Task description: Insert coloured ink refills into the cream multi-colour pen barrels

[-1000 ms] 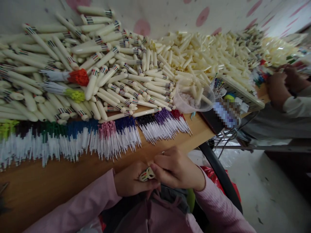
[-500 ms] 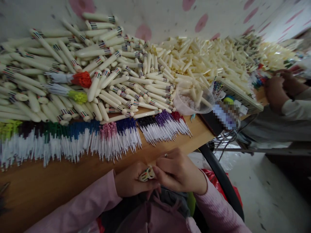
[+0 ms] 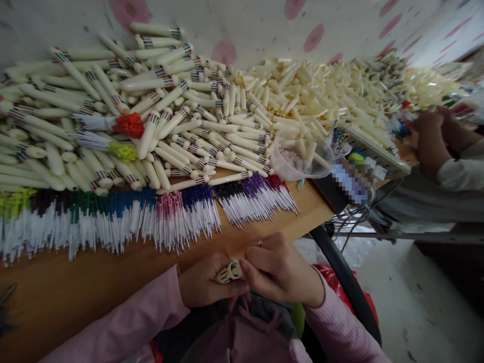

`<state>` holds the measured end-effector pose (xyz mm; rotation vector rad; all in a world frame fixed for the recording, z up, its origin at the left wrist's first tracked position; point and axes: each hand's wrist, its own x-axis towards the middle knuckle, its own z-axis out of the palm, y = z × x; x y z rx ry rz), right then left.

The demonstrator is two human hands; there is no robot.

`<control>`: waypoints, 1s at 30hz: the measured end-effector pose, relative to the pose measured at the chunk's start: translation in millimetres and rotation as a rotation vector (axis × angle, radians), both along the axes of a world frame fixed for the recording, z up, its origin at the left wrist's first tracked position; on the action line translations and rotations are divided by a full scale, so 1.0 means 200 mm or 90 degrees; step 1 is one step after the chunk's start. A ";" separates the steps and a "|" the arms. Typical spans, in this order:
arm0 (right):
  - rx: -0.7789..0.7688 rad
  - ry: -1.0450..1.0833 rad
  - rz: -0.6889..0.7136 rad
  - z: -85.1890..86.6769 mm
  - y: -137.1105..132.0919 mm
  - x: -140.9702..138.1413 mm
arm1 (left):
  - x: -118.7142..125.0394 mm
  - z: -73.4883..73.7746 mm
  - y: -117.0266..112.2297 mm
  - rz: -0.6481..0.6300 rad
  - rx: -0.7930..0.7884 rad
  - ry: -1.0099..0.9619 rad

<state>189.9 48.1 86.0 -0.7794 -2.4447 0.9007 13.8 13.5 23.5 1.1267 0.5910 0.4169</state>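
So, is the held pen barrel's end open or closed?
Open: the pen barrel in the left hand looks hollow at its end.

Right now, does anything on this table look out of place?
Yes, mildly: an orange-tipped bundle and a yellow-tipped bundle lie on the heap of cream pens, while the row of refills in front is sorted by colour.

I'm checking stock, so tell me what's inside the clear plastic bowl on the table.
The clear bowl holds small whitish pieces and a few cream tubes leaning toward its right side. Whatever lies beneath them is covered and cannot be seen.
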 end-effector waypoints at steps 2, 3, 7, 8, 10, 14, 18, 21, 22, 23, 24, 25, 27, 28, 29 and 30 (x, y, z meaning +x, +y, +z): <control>-0.010 -0.002 0.021 0.01 0.00 0.01 | 0.00 0.01 0.00 -0.005 0.000 0.007; -0.012 -0.003 0.029 0.01 0.00 0.01 | 0.00 0.02 0.01 -0.008 0.000 0.008; -0.001 -0.002 0.034 0.01 0.00 0.01 | 0.00 0.03 0.01 -0.016 0.005 -0.002; 0.003 -0.002 0.032 0.01 0.01 0.00 | 0.00 0.02 0.01 -0.016 0.005 -0.001; 0.007 -0.009 0.028 0.01 0.01 0.00 | 0.00 0.02 0.00 -0.016 0.003 0.002; 0.004 -0.021 0.044 0.02 0.02 0.00 | 0.00 0.02 0.00 -0.022 0.011 -0.003; -0.002 -0.028 0.054 0.01 0.01 0.00 | 0.00 0.04 0.01 -0.025 0.017 0.001; -0.002 -0.045 0.055 -0.01 0.00 -0.01 | 0.00 0.04 0.01 -0.029 0.022 -0.005; -0.003 -0.057 0.052 -0.02 0.00 -0.02 | 0.00 0.03 0.01 -0.028 0.016 -0.003; -0.004 -0.072 0.045 -0.02 -0.01 -0.02 | 0.00 0.03 0.00 -0.026 0.003 0.003; -0.005 -0.086 0.039 -0.03 -0.01 -0.02 | 0.00 0.02 0.00 -0.026 -0.014 0.013; -0.005 -0.097 0.034 -0.03 -0.01 -0.02 | 0.00 0.01 -0.01 -0.027 -0.032 0.027; 0.000 -0.115 0.031 -0.04 -0.02 -0.02 | 0.00 0.00 -0.01 -0.035 -0.062 0.060; 0.007 -0.121 0.032 -0.04 -0.03 -0.01 | 0.00 0.00 -0.01 -0.035 -0.066 0.071; 0.015 -0.127 0.033 -0.04 -0.03 -0.01 | 0.00 0.00 -0.01 -0.031 -0.060 0.072; 0.022 -0.134 0.033 -0.04 -0.03 -0.01 | 0.00 0.00 -0.01 -0.022 -0.048 0.065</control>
